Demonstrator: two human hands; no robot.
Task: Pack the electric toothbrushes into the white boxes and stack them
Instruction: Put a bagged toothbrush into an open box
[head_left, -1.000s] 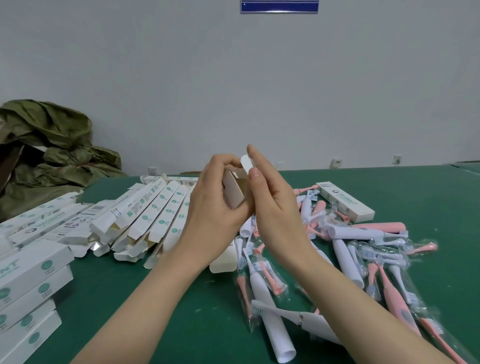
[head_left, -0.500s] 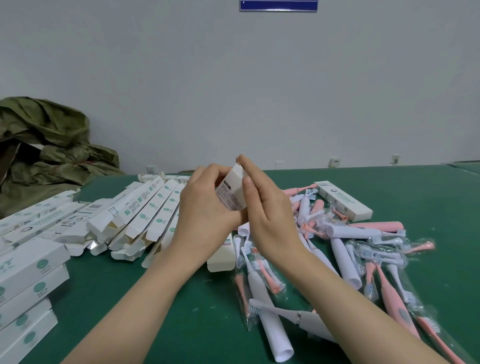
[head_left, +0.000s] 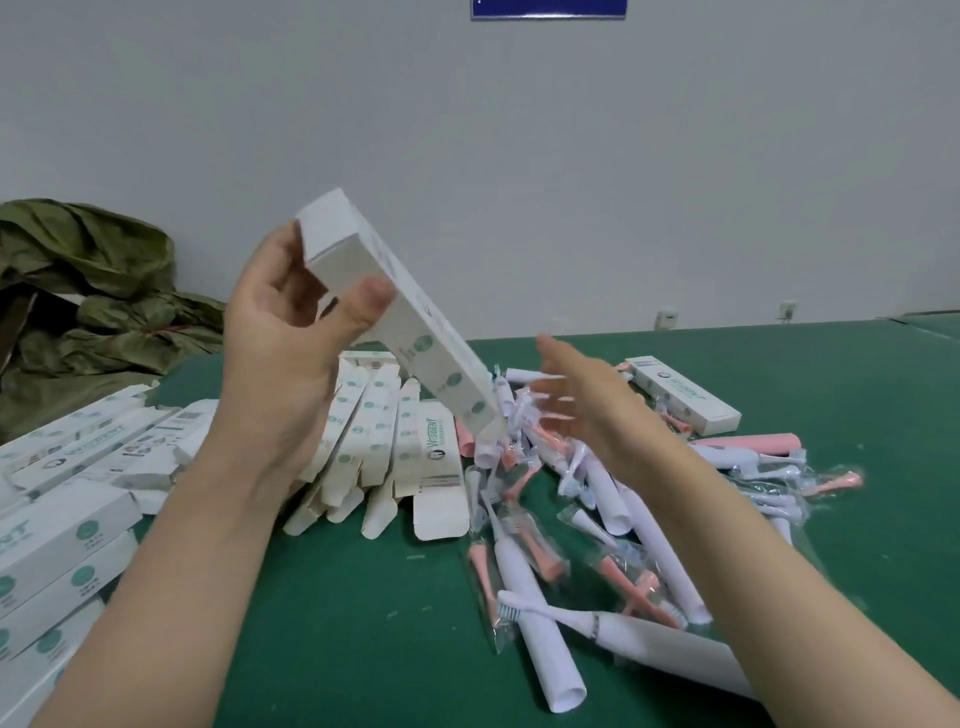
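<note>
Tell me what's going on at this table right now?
A person is packing toothbrushes at a green felt-covered table. The left hand holds a long white cardboard box up at a tilt, its near end closed. The right hand is open and empty, blurred, over the loose pile of pink and white electric toothbrushes. Unfilled white boxes with open flaps lie in a row behind, and closed boxes are stacked at the left edge.

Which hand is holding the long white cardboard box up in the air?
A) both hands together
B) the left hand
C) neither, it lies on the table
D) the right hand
B: the left hand alone grips the long white cardboard box, while the right hand hangs open, apart from it.
</note>
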